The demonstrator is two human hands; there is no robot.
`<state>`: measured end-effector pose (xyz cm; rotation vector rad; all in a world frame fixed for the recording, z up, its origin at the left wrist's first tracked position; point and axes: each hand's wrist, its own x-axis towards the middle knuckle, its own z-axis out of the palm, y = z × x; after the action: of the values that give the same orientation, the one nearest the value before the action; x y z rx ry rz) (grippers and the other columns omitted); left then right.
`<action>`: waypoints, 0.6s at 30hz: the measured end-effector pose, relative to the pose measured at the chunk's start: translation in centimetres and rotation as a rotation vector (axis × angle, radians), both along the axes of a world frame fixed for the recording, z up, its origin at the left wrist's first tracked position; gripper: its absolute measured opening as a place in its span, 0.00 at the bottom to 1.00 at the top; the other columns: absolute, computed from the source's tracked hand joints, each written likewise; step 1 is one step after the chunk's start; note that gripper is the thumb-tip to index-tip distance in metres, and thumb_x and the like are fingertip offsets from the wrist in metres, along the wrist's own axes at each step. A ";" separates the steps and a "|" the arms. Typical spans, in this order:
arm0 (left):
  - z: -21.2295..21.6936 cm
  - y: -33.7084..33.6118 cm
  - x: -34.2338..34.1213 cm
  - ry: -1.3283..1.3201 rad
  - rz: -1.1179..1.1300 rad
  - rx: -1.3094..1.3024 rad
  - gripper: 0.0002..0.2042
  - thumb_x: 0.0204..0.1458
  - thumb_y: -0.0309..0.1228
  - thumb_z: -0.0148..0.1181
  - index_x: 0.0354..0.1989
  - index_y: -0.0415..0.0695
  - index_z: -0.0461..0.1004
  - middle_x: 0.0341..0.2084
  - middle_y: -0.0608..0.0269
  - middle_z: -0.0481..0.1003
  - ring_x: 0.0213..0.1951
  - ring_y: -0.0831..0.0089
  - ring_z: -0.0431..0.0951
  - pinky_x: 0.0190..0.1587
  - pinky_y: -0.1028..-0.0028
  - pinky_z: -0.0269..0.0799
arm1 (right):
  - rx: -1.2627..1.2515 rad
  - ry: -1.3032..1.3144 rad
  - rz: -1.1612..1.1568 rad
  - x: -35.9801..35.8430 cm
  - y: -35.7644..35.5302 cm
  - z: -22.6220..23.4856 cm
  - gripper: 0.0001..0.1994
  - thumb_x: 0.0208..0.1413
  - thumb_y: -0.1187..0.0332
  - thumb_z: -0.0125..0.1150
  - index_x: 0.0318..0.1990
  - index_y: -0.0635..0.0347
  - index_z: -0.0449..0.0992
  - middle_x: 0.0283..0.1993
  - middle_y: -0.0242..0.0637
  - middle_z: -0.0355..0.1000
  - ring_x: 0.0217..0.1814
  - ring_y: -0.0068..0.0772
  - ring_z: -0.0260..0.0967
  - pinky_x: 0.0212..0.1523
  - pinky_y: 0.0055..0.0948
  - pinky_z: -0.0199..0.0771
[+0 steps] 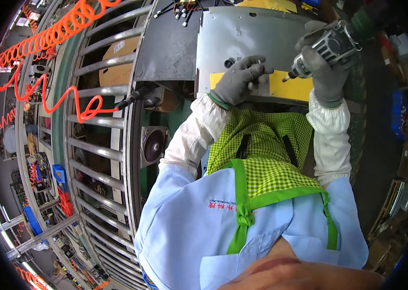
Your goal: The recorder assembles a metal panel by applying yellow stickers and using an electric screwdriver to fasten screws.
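Observation:
My right hand (330, 79), in a grey glove, is wrapped round a silver-and-black power drill (330, 44). The drill's chuck and short bit point down and left, above a yellow strip (291, 86) at the near edge of a grey metal panel (257, 36). Over the panel's near left part is my grey-gloved left hand (240, 81), its fingers drawn together. A tiny pale piece shows at these fingertips, too small to name. Just beyond that hand, a small dark round part (229, 63) sits on the panel.
Left of the panel lies a dark mat (168, 53), with several white-ended cables (184, 14) at its far end. A metal roller conveyor (100, 121) runs along my left. Orange coiled air hoses (59, 34) hang over it. A round fan-like unit (154, 146) is beneath the bench.

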<state>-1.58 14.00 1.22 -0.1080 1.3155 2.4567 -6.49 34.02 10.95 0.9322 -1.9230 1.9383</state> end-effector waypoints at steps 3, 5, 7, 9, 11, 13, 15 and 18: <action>-0.2 1.8 0.2 0.046 -0.054 -0.053 0.16 0.63 0.36 0.50 0.52 0.36 0.68 0.40 0.64 0.77 0.28 0.86 0.73 0.23 0.89 0.64 | -0.011 0.153 -0.013 -2.9 1.9 -0.3 0.18 0.50 0.75 0.58 0.50 0.68 0.69 0.36 0.39 0.75 0.36 0.28 0.74 0.35 0.25 0.76; 0.0 2.7 -0.2 0.072 -0.096 -0.042 0.15 0.63 0.37 0.51 0.51 0.39 0.69 0.38 0.66 0.77 0.26 0.87 0.71 0.23 0.88 0.63 | -0.037 0.186 -0.043 -2.9 2.1 0.0 0.18 0.53 0.76 0.53 0.52 0.69 0.69 0.37 0.41 0.76 0.35 0.29 0.74 0.35 0.25 0.76; -0.2 3.4 -0.7 0.097 -0.090 -0.058 0.15 0.63 0.37 0.52 0.51 0.39 0.69 0.36 0.68 0.76 0.26 0.87 0.71 0.24 0.88 0.63 | -0.131 0.131 0.030 -2.8 2.1 1.1 0.17 0.54 0.75 0.52 0.52 0.69 0.69 0.36 0.42 0.76 0.35 0.29 0.74 0.34 0.25 0.76; -0.4 3.7 -0.7 0.126 -0.101 -0.092 0.15 0.61 0.36 0.54 0.51 0.40 0.71 0.33 0.71 0.75 0.27 0.87 0.69 0.27 0.87 0.64 | -0.185 0.042 0.094 -3.1 2.9 1.3 0.16 0.56 0.72 0.49 0.51 0.69 0.69 0.34 0.44 0.76 0.33 0.29 0.74 0.32 0.26 0.76; -0.2 4.3 -1.0 0.171 -0.104 -0.141 0.15 0.61 0.37 0.55 0.51 0.40 0.72 0.33 0.70 0.75 0.27 0.86 0.69 0.27 0.87 0.64 | -0.234 0.034 0.105 -3.3 3.0 1.0 0.17 0.56 0.72 0.49 0.52 0.69 0.69 0.34 0.44 0.76 0.34 0.29 0.74 0.32 0.25 0.76; -0.3 4.9 -1.0 0.212 -0.098 -0.193 0.16 0.60 0.37 0.56 0.50 0.40 0.72 0.33 0.70 0.75 0.27 0.86 0.69 0.28 0.86 0.64 | -0.285 0.022 0.124 -3.7 3.4 0.0 0.17 0.56 0.71 0.49 0.52 0.69 0.69 0.34 0.45 0.76 0.34 0.30 0.74 0.32 0.25 0.76; -0.5 4.9 -1.2 0.243 -0.093 -0.221 0.16 0.60 0.38 0.57 0.50 0.40 0.73 0.32 0.70 0.74 0.27 0.86 0.69 0.28 0.85 0.64 | 0.016 0.453 -0.194 -4.7 3.9 -1.6 0.18 0.56 0.70 0.50 0.53 0.70 0.68 0.35 0.44 0.76 0.35 0.31 0.74 0.35 0.27 0.77; -0.1 5.1 -1.8 0.342 -0.177 -0.213 0.15 0.60 0.38 0.56 0.49 0.40 0.74 0.31 0.71 0.74 0.27 0.86 0.69 0.28 0.85 0.64 | -0.284 0.027 0.050 -3.6 4.9 -0.5 0.19 0.55 0.69 0.52 0.54 0.68 0.68 0.36 0.44 0.76 0.38 0.33 0.74 0.40 0.31 0.77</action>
<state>-3.35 19.07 1.07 0.3770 1.6469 2.2473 -10.09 38.91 10.46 0.9255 -1.5676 2.1428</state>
